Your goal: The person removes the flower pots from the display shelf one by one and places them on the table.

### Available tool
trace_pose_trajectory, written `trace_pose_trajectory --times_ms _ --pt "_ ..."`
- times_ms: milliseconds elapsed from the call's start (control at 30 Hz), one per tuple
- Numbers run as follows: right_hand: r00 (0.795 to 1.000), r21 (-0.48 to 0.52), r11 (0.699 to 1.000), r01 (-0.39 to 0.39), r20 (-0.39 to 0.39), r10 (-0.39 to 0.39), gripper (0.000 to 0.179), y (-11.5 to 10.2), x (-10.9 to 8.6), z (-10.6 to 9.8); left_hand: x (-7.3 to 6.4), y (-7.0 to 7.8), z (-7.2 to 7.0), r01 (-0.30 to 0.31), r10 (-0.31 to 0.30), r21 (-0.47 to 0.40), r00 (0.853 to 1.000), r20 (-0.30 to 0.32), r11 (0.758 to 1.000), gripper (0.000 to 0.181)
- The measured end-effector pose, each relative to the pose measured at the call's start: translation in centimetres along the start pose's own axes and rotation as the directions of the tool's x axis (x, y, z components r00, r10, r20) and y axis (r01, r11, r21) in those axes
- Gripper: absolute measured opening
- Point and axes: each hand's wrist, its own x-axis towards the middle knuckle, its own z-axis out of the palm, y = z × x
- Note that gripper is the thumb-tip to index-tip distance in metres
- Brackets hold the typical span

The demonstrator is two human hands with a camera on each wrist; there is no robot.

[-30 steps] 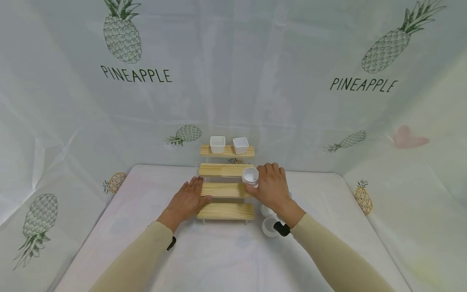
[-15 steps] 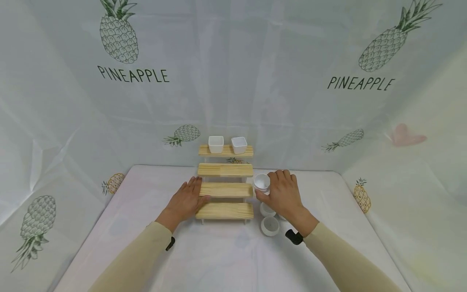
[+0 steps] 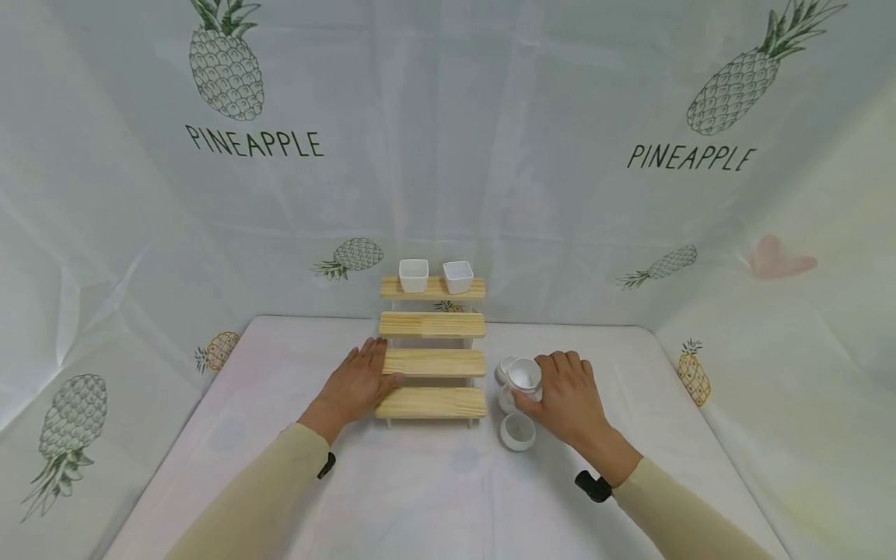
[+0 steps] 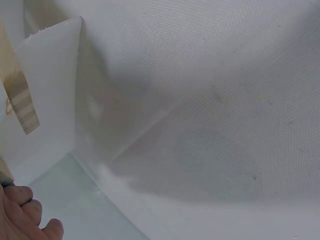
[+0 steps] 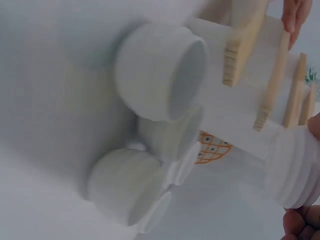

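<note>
My right hand (image 3: 570, 398) pinches a small white ribbed bowl (image 3: 524, 375) between thumb and fingers, to the right of a stepped wooden stand (image 3: 434, 362). Its ridged side, seen as a ribbed bowl (image 5: 291, 167) in the right wrist view, is held above several round white cups (image 5: 150, 70). Against the left side of the stand rests my left hand (image 3: 353, 383), fingers extended and thumb near the lower tiers. Only part of the left hand (image 4: 27, 215) shows at the corner of the left wrist view.
Two square white bowls (image 3: 414, 276) stand on the top tier. A round white cup (image 3: 517, 432) sits on the table right of the stand, with others partly hidden behind it. A pineapple-printed cloth (image 3: 448, 155) hangs behind and at the sides.
My right hand has carried the white ribbed bowl from beside the stand's middle tiers rightward and toward me, over the group of cups. The left hand has stayed on the stand.
</note>
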Motion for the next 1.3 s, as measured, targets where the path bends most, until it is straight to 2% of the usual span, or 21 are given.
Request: trace_pose_trajectory --times_ms 333,533,767,1067,1300 --pt "1.000 0.031 1.000 -0.006 -0.015 0.006 0.065 1.3 -5.4 0.2 0.2 0.1 0.1 -0.004 0.004 0.000 1.000 0.003 1.000 0.088" --pt "0.999 0.058 0.998 -0.020 -0.032 0.022 0.062 1.6 -7.8 0.5 0.1 0.1 -0.1 -0.004 0.004 -0.009 1.000 -0.004 1.000 0.089" --pt "0.998 0.054 0.998 -0.040 -0.040 0.042 0.063 1.9 -9.5 1.1 0.0 0.2 -0.1 0.001 -0.001 -0.023 1.000 -0.005 1.000 0.089" --pt "0.996 0.033 0.996 -0.083 0.035 0.082 0.064 2.6 -10.9 2.2 0.0 0.1 -0.1 0.000 -0.001 -0.023 1.000 -0.008 1.000 0.089" --pt "0.994 0.018 0.996 -0.090 0.064 0.088 0.061 2.5 -11.2 2.7 0.1 -0.1 0.2 0.005 -0.005 -0.031 1.000 -0.010 1.000 0.089"
